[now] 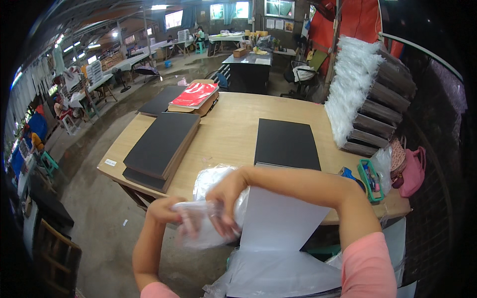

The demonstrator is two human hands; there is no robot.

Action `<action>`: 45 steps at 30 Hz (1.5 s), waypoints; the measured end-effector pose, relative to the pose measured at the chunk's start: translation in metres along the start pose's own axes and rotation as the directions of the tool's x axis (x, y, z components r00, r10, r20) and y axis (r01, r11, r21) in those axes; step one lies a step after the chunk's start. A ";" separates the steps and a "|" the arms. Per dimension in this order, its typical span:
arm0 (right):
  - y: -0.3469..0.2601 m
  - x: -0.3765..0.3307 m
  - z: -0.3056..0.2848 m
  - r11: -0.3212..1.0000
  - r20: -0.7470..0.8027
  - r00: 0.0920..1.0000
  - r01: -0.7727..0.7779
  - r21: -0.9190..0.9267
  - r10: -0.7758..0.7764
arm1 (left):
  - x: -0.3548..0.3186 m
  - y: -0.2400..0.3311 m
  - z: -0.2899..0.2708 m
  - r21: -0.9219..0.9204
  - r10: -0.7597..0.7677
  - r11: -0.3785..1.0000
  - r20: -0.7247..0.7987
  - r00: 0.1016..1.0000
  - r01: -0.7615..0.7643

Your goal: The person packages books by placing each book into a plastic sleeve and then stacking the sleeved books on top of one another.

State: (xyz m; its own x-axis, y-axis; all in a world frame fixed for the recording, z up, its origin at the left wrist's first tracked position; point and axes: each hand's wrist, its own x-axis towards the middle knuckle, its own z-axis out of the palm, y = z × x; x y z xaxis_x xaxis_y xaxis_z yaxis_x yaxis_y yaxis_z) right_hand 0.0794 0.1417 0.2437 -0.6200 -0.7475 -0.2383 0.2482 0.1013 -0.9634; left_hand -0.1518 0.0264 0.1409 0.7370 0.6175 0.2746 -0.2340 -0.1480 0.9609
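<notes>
Both my hands are closed on a bundle of clear, whitish plastic [203, 240], smeared by motion, just off the table's front edge. My left hand [168, 210] grips its left side, and my right hand [229, 196] bends over it from above with fingers pointing down. Behind my right hand, a crinkled clear plastic wrap [207, 180] lies on the table's front edge. Under my right forearm a smooth translucent white sheet [278, 218] slopes down from the table toward my lap, where more clear plastic sheeting [278, 275] spreads.
The wooden table [233, 114] carries a stack of black boards [161, 139] at left, a black board [288, 141] at centre right and a red booklet [196, 93] at the back. Wrapped black stacks [377, 99], a green basket [368, 180] and a pink bag [413, 171] stand right.
</notes>
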 end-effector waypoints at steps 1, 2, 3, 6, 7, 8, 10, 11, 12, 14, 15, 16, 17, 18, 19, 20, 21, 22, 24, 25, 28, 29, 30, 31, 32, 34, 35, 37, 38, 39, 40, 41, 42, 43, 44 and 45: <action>-0.006 0.001 0.033 0.996 0.111 0.992 0.053 0.071 -0.061 | 0.010 0.003 0.024 -0.207 0.217 0.951 -0.084 0.973 -0.230; -0.005 -0.009 0.063 0.998 0.187 0.981 0.043 0.056 -0.053 | 0.028 0.001 0.045 -0.394 0.428 0.801 -0.150 0.891 -0.451; 0.002 -0.016 0.084 0.973 0.217 0.960 0.202 -0.109 -0.175 | 0.042 0.010 0.069 -0.281 0.381 0.861 -0.192 0.904 -0.423; 0.029 -0.067 0.119 0.830 -0.091 0.828 0.537 -0.151 -0.553 | 0.057 -0.009 0.110 0.126 -0.192 0.975 0.067 0.979 0.182; 0.045 -0.083 0.132 0.831 -0.251 0.806 0.556 0.008 -0.537 | 0.076 -0.017 0.132 0.188 -0.485 0.874 0.298 0.822 0.448; 0.061 -0.090 0.152 0.835 -0.338 0.870 0.462 0.300 -0.360 | 0.085 -0.020 0.145 0.089 -0.359 0.930 0.421 0.833 0.356; 0.089 -0.081 0.187 0.795 -0.317 0.908 0.399 0.457 -0.273 | 0.100 -0.025 0.152 -0.242 0.082 0.970 0.371 0.925 0.011; 0.101 -0.070 0.202 0.838 -0.227 0.897 0.436 0.327 -0.379 | 0.106 -0.022 0.151 -0.325 0.187 0.942 0.295 0.937 -0.085; 0.128 -0.068 0.212 0.828 -0.144 0.906 0.422 0.368 -0.398 | 0.110 -0.020 0.150 -0.394 0.259 0.906 0.222 0.940 -0.157; 0.135 -0.056 0.224 0.854 -0.048 0.854 0.520 0.029 -0.519 | 0.114 -0.018 0.143 -0.476 0.326 0.846 0.105 0.939 -0.241; 0.139 -0.051 0.229 0.818 0.015 0.827 0.558 -0.141 -0.562 | 0.116 -0.019 0.141 -0.507 0.347 0.817 0.049 0.937 -0.276; 0.146 -0.057 0.245 0.870 -0.084 0.868 0.481 -0.103 -0.490 | 0.115 -0.017 0.139 -0.502 0.349 0.811 0.002 0.937 -0.301; 0.152 -0.060 0.267 0.789 -0.453 0.677 0.606 -0.105 -0.580 | 0.113 -0.016 0.137 -0.476 0.333 0.821 -0.048 0.942 -0.314; 0.153 -0.062 0.297 0.696 -0.755 0.363 0.698 -0.168 -0.546 | 0.114 -0.016 0.132 -0.443 0.311 0.837 -0.093 0.946 -0.319; 0.155 -0.070 0.312 0.614 -0.914 0.058 0.757 -0.222 -0.402 | 0.118 -0.019 0.128 -0.370 0.264 0.879 -0.148 0.953 -0.301; 0.158 -0.078 0.325 0.561 -0.946 -0.252 0.762 -0.324 -0.204 | 0.120 -0.020 0.121 -0.185 0.151 0.961 -0.259 0.954 -0.203; 0.163 -0.085 0.326 0.592 -0.914 -0.395 0.717 -0.367 -0.089 | 0.123 -0.022 0.118 0.037 0.080 0.997 -0.405 0.911 -0.070; 0.168 -0.092 0.326 0.632 -0.854 -0.520 0.671 -0.388 0.028 | 0.127 -0.020 0.119 0.332 0.050 0.916 -0.650 0.758 0.224; 0.186 -0.108 0.316 0.846 -0.692 -0.721 0.350 -0.402 -0.030 | 0.171 -0.014 0.132 0.661 0.357 0.613 -0.720 0.595 0.432; 0.194 -0.120 0.310 0.917 -0.562 -0.817 0.120 -0.380 -0.126 | 0.184 -0.010 0.132 0.732 0.385 0.458 -0.675 0.629 0.505; 0.150 -0.118 0.276 0.908 -0.231 -0.896 -0.315 -0.275 -0.380 | 0.192 -0.005 0.128 0.818 0.472 0.058 -0.527 0.707 0.572; 0.143 -0.120 0.275 0.887 -0.207 -0.874 -0.389 -0.248 -0.441 | 0.189 0.006 0.133 0.833 0.441 0.101 -0.527 0.726 0.544; 0.138 -0.121 0.275 0.862 -0.181 -0.849 -0.459 -0.215 -0.497 | 0.184 0.019 0.143 0.845 0.409 0.146 -0.525 0.747 0.514; 0.140 -0.126 0.283 0.845 -0.251 -0.807 -0.496 -0.200 -0.534 | 0.177 0.032 0.151 0.848 0.374 0.191 -0.528 0.762 0.494; 0.142 -0.128 0.288 0.824 -0.321 -0.760 -0.534 -0.188 -0.565 | 0.175 0.041 0.150 0.817 0.293 0.337 -0.564 0.772 0.469; 0.124 -0.120 0.302 0.965 -0.560 -0.787 -0.198 -0.170 -0.260 | 0.159 0.024 0.120 0.582 -0.031 0.676 -0.591 0.806 0.452; 0.115 -0.116 0.307 0.992 -0.662 -0.743 -0.023 -0.120 -0.097 | 0.157 0.018 0.110 0.407 -0.186 0.795 -0.541 0.820 0.450; 0.126 -0.125 0.315 0.930 -0.828 -0.541 0.361 -0.072 0.146 | 0.148 0.006 0.105 -0.075 -0.500 0.842 -0.477 0.723 0.534; 0.137 -0.124 0.315 0.850 -0.864 -0.455 0.523 -0.062 0.216 | 0.144 -0.008 0.106 -0.282 -0.596 0.802 -0.440 0.672 0.527; 0.151 -0.124 0.316 0.744 -0.896 -0.354 0.667 -0.040 0.269 | 0.140 -0.019 0.106 -0.476 -0.682 0.724 -0.382 0.624 0.499; 0.174 -0.123 0.322 0.774 -0.892 -0.358 0.633 -0.015 0.276 | 0.136 -0.024 0.102 -0.520 -0.729 0.666 -0.304 0.613 0.535; 0.203 -0.114 0.324 0.713 -0.874 -0.353 0.701 -0.011 0.334 | 0.126 -0.037 0.096 -0.591 -0.731 0.629 -0.228 0.643 0.506; 0.214 -0.103 0.325 0.737 -0.881 -0.369 0.675 -0.036 0.295 | 0.110 -0.060 0.091 -0.660 -0.724 0.583 -0.158 0.671 0.474; 0.225 -0.092 0.325 0.759 -0.889 -0.380 0.648 -0.059 0.255 | 0.092 -0.084 0.086 -0.726 -0.709 0.529 -0.091 0.700 0.441; 0.240 -0.082 0.329 0.760 -0.899 -0.379 0.645 -0.084 0.222 | 0.078 -0.110 0.082 -0.764 -0.704 0.491 -0.065 0.707 0.419; 0.259 -0.073 0.335 0.759 -0.904 -0.381 0.642 -0.109 0.192 | 0.067 -0.132 0.082 -0.775 -0.718 0.473 -0.063 0.693 0.419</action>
State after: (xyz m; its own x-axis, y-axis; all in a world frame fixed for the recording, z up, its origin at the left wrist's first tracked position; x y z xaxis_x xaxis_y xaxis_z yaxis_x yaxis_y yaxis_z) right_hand 0.4383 0.0031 0.0527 -0.3893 0.8979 -0.2054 -0.2909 -0.3315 -0.8975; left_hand -0.0201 0.0240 0.0353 0.6386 0.5830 -0.5023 -0.2929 0.7877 0.5419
